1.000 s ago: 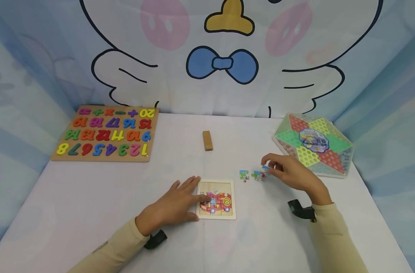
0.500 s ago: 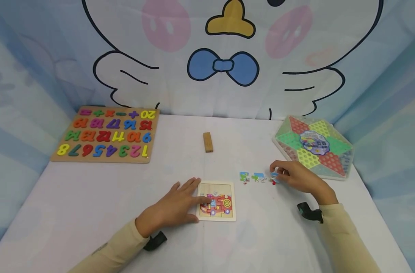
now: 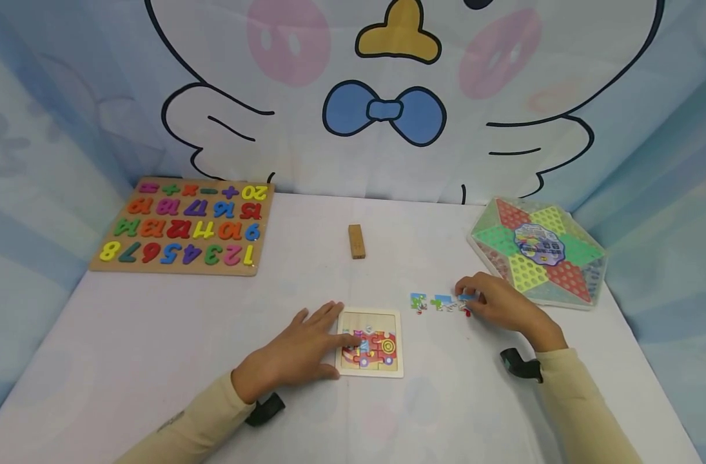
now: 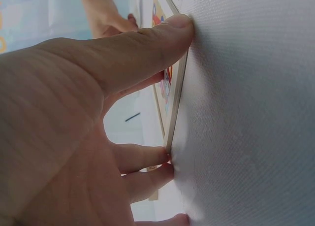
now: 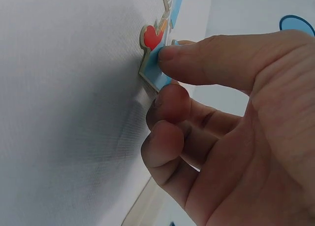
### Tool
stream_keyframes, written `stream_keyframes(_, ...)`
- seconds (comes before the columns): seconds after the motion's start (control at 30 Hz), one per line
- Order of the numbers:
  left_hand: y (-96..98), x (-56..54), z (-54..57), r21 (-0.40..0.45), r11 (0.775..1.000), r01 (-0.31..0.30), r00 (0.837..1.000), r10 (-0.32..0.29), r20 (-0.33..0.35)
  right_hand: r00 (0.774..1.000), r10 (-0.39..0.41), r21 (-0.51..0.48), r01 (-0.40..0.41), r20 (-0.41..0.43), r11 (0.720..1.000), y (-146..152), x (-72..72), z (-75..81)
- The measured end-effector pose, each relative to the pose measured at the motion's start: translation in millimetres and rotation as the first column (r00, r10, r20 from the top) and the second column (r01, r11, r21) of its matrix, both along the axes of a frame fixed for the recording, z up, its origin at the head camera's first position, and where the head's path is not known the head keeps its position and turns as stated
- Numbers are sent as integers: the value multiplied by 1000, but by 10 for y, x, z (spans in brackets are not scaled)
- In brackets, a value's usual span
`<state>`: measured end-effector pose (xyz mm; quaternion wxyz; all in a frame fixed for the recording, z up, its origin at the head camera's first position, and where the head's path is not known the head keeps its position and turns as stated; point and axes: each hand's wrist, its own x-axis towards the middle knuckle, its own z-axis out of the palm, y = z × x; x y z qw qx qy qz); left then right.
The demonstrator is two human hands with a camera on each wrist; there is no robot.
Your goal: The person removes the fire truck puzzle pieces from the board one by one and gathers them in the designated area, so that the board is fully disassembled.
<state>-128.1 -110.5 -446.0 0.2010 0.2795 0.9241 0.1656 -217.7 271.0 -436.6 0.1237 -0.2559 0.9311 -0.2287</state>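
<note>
Puzzle tray [image 3: 360,319] lies flat on the white-covered desk [image 3: 126,361], about midway between the left and right edges and well in from the far edge. Fitted pieces [image 3: 382,348] showing a red vehicle fill its near part; bare wood shows in its far part.

The left hand [image 3: 291,351] is spread wide over the tray's left side. Its thumb rests at the near left corner, one finger reaches over the fitted pieces, and other fingers sit around the far left corner; in the left wrist view, thumb and a fingertip touch the frame.

The right hand [image 3: 498,306] pinches a loose blue-and-red piece [image 5: 156,71] between thumb and fingers, nearer the desk's right edge than the tray. Whether that piece touches the cloth, I cannot tell. Just to its left lies a second loose piece [image 3: 442,301], then a third [image 3: 418,301], both beyond the tray's far right corner.

At the desk's far left corner lies a number board [image 3: 173,269], its figures upside down in the head view. A hexagonal game box [image 3: 537,248] occupies the far right corner, near the right hand. Between them is a small wooden block [image 3: 356,241], near the far edge.
</note>
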Motion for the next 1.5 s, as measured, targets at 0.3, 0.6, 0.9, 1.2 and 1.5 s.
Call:
stream_keyframes(0.3,3,2,22,-3,1000,-3,1000,3,8,1000,-13,24,13,-12,1000,-25,27,-14)
stream_keyframes(0.6,-18,-5,35,5,1000,3,999,-4,41,999,-37,32,37,4,999,-29,34,-25)
stream_keyframes(0.9,-43,-21,34,21,1000,15,998,-17,65,999,-48,52,47,14,998,-66,38,9)
stream_keyframes(1.2,-70,-44,71,-10,999,37,994,-35,102,993,14,-18,-16,-119,1000,-506,254,117)
stream_keyframes(1.5,-104,-61,65,-25,997,73,992,-70,103,958,288,2,-288,2,958,-1386,460,52)
